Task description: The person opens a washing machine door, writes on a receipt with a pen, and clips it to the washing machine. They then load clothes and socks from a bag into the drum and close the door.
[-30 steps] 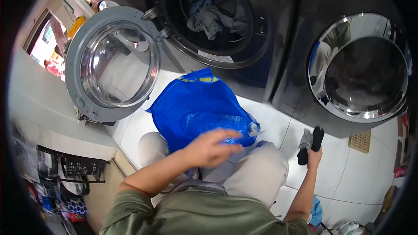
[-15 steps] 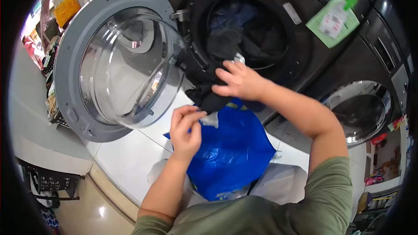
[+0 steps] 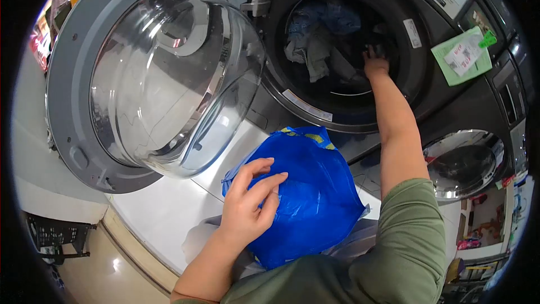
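My right hand (image 3: pixel 376 64) reaches into the dark drum of the front-loading washing machine (image 3: pixel 351 125), fingers apart, nothing visible in it. To its left in the drum lies a pile of laundry: blue clothes (image 3: pixel 308 18) at the back and a grey garment (image 3: pixel 318 59) in front. Whether the fingertips touch dark cloth or the drum wall, I cannot tell. My left hand (image 3: pixel 250 202) hovers over the left side of the open blue bag (image 3: pixel 315 202), fingers loosely curled and apart, holding nothing. The bag sits between my knees; its bottom is partly hidden.
The round glass door (image 3: pixel 169 79) stands wide open at left, close to my left hand. A green tag (image 3: pixel 462 56) is clipped on the machine's right side. Another round-door machine (image 3: pixel 467 160) is at right. A black basket (image 3: pixel 59 231) stands lower left.
My right hand has moved from above the bag up into the drum. The black garment that hung from the opening to the bag is gone from there. The view has shifted closer to the machine.
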Motion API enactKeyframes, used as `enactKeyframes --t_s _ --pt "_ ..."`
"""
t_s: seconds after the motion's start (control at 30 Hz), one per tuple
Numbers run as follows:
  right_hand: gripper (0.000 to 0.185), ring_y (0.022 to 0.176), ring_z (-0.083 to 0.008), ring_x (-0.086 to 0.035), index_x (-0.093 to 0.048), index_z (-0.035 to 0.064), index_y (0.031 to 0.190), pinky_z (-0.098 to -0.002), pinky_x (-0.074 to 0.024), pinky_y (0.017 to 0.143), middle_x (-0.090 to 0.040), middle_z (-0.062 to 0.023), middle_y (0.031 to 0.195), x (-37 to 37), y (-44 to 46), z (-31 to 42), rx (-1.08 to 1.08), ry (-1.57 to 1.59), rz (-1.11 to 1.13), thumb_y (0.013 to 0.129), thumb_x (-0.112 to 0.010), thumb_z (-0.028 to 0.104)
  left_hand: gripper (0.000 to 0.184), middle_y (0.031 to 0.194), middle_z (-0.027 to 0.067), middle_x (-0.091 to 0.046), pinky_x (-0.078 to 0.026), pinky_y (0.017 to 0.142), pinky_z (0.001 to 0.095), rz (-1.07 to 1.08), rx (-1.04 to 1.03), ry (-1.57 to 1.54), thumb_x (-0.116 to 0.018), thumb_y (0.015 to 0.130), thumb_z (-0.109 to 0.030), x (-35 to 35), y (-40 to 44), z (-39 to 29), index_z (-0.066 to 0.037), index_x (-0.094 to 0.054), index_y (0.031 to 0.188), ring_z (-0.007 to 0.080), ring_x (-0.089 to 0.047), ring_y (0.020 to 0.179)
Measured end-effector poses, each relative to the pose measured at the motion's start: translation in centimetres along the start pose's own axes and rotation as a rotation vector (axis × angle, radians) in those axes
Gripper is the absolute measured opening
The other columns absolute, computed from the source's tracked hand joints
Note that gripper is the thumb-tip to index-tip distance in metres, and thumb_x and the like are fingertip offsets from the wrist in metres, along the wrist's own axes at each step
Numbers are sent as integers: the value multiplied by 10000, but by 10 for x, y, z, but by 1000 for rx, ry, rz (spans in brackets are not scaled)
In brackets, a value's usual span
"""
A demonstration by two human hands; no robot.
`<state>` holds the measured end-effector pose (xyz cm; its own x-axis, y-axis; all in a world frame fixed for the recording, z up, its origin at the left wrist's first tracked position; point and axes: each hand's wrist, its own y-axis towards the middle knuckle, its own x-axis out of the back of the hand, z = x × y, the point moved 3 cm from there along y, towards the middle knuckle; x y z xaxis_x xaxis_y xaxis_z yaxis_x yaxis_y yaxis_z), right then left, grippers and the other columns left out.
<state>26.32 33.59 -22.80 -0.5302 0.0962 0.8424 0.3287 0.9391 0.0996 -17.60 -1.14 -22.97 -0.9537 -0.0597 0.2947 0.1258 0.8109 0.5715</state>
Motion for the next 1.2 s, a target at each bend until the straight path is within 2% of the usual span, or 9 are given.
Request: enactKeyframes --t_s 0.13,0.37,0.6,0.73,0.83,0.93,1.03,1.13,1.2 --pt "558 1455 -368 -247 -252 341 1534 -551 -260 1138 -130 -70 1631 -8 40 -3 28 38 54 991 -346 257 256 1166 172 -581 -525 816 307 57 58 -15 -580 819 99 1 5 4 4 -709 1018 243 -629 987" --pt "484 1215 -392 -547 -434 289 1453 -508 -447 998 -456 -198 1419 7 39 29 524 50 -177 978 -431 195 289 1092 157 -635 -532 787 335 77 130 -56 -637 762 57 -12 17 7 -28 -713 1027 282 -646 953" --pt "372 1104 -375 -627 -604 78 1276 -487 -513 915 -547 -213 1344 49 91 -34 -252 382 -731 985 -454 254 295 1127 142 -636 -528 813 351 196 49 11 -664 739 32 -37 23 0 -45 -717 1019 282 -641 967" --pt "310 1054 -324 -661 -683 58 1135 -475 -549 820 -661 -171 1191 39 44 -10 9 -3 -179 969 -472 212 341 1190 170 -605 -500 894 393 98 -2 105 -650 705 37 -21 25 -5 -42 -720 1029 321 -604 1065" --pt "205 971 -293 -674 -662 66 1030 -420 -562 717 -681 -135 1041 63 -49 13 68 81 -407 898 -525 143 427 1247 229 -561 -432 1016 438 -135 -150 213 -588 666 52 18 19 -16 -43 -728 1059 371 -549 1167" --pt "147 917 -297 -664 -654 74 944 -426 -547 725 -670 -138 979 31 -156 47 479 187 -426 864 -540 121 408 1440 232 -387 -307 1124 482 -804 -351 484 -534 837 1 83 -2 -16 14 -568 1244 348 -422 1318" --pt "817 1187 -403 -558 -554 11 1309 -454 -452 1000 -592 -241 1263 -47 -269 73 780 824 262 816 -613 660 465 1454 211 -383 -313 1123 407 -1067 -207 919 -506 982 -166 167 13 -21 70 -410 1371 293 -412 1329" --pt "1106 1398 -377 -333 -147 -8 1525 -428 -312 1135 -299 -276 1522 -96 -396 81 946 1187 769 788 -725 580 452 1351 197 -486 -368 1051 371 -1038 143 646 -508 1018 -304 212 17 9 48 -481 1301 267 -482 1217" --pt "1081 1359 -417 -371 -131 178 1564 -469 -355 1100 -273 -295 1521 -139 -475 92 1290 884 804 731 -813 285 402 1205 184 -564 -410 972 360 -955 248 536 -538 1009 -309 218 13 -4 36 -538 1216 244 -534 1084"
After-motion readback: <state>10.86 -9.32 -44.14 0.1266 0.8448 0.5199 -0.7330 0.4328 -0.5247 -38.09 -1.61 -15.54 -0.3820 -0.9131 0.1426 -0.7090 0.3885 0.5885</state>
